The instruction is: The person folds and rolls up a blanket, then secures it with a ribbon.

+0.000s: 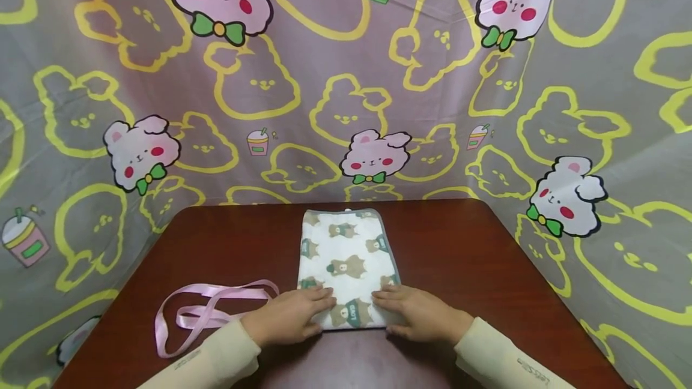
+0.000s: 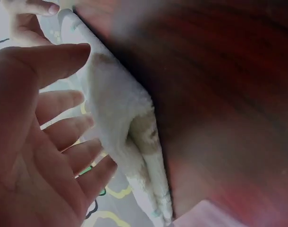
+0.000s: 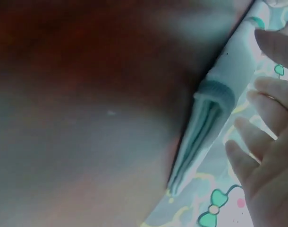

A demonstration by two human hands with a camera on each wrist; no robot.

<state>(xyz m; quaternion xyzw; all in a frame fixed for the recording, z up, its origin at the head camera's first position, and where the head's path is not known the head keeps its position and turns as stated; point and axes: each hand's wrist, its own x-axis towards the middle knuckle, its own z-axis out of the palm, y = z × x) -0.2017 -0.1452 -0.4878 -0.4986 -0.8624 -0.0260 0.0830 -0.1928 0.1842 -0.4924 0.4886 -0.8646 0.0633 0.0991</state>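
Note:
A white towel printed with brown bears and edged in grey lies folded into a rectangle on the table. My left hand rests at its near left corner, the fingertips on the cloth. At the near right corner my right hand touches it the same way. In the left wrist view the left fingers are extended beside the folded towel. The right wrist view shows the towel's stacked layers from the side, with the right fingers straight next to them.
A loosely looped pink ribbon lies left of the towel, near the left forearm. The dark red-brown wooden table has rounded far corners. A grey curtain with rabbit prints hangs around the back and sides.

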